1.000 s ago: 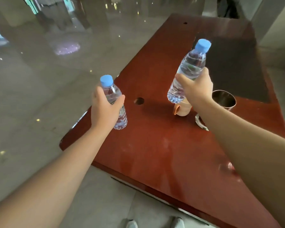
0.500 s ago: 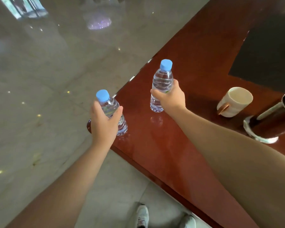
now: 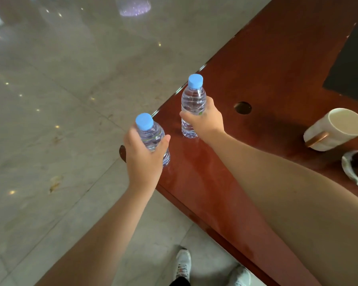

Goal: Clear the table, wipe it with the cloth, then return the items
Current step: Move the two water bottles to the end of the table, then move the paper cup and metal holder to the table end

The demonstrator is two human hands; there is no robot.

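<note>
Two small clear water bottles with blue caps are at the near left corner of the glossy red-brown table (image 3: 225, 182). My left hand (image 3: 145, 159) is wrapped around the nearer bottle (image 3: 151, 135), which stands at the very corner. My right hand (image 3: 207, 120) grips the farther bottle (image 3: 193, 100) around its middle; its base rests on the tabletop close to the left edge. Both bottles are upright. No cloth is in view.
A white mug (image 3: 335, 129) with a copper handle stands to the right, beside a round cable hole (image 3: 242, 107). A metal vessel's base (image 3: 353, 172) shows at the right edge. A dark mat (image 3: 353, 69) lies farther back. Shiny tiled floor (image 3: 60, 100) and my shoes (image 3: 183, 265) are on the left and below.
My right hand has carried its bottle from above the mug down and left to the table's left edge. My left hand has barely moved. The view has swung left and down.
</note>
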